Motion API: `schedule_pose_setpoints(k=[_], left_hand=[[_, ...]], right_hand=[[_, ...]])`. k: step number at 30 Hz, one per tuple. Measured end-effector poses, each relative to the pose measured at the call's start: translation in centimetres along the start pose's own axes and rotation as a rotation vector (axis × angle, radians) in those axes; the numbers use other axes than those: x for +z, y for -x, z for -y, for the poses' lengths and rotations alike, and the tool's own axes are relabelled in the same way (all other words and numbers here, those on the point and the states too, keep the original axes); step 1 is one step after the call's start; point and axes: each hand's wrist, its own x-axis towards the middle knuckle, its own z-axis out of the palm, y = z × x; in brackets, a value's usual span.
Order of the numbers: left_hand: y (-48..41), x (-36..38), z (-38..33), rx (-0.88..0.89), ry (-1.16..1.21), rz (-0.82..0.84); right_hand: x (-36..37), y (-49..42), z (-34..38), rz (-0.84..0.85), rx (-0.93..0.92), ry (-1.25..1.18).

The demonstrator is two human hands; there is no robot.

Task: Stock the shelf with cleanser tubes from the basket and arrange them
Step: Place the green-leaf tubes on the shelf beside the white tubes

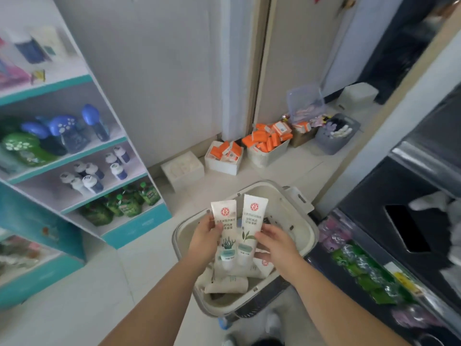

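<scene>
Gripping a first tube (224, 213) in the left hand (205, 236), thumb across its front, and pinching a second tube (253, 213) by its lower half in the right hand (277, 242). Both upright, caps down, side by side over the middle of the basket (310, 228). More tubes (227, 284) piled toward the basket's near left corner. Probably light, soft-walled and a little slick, so best taken round the body just above the stiff cap, without squeezing. Shelf (109, 143) well apart, to the left.

Two cream tubes stand side by side. The left tube (225, 222) and the right tube (253, 216) each bear a round red seal near the top. Below it run lines of greenish Chinese lettering, too blurred to read with any certainty.
</scene>
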Motion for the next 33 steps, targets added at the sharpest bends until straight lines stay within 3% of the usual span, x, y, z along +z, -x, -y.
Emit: schedule_pose_setpoints(k=[4,12,22,28,33], left_hand=[[1.5,2.6,-4.9,0.108,0.059,0.191],[8.2,11.5,-13.3,0.332,0.01,0.507],[20.1,28.0,-14.4,0.45,0.044,0.846],[28.1,36.8,-13.4,0.52,0.04,0.953],[33.1,42.5,-12.8,0.564,0.092,0.948]], right_hand=[[-2.9,3.3,3.0,-0.01,-0.093,-0.097],[-12.7,12.4,8.4,-0.213,-0.358,-0.224],[-26.3,28.4,8.9,-0.397,-0.619,-0.101],[-34.8,37.4,6.4,-0.517,-0.663,-0.037],[-39.9,42.2,5.6,-0.617,-0.701,0.012]])
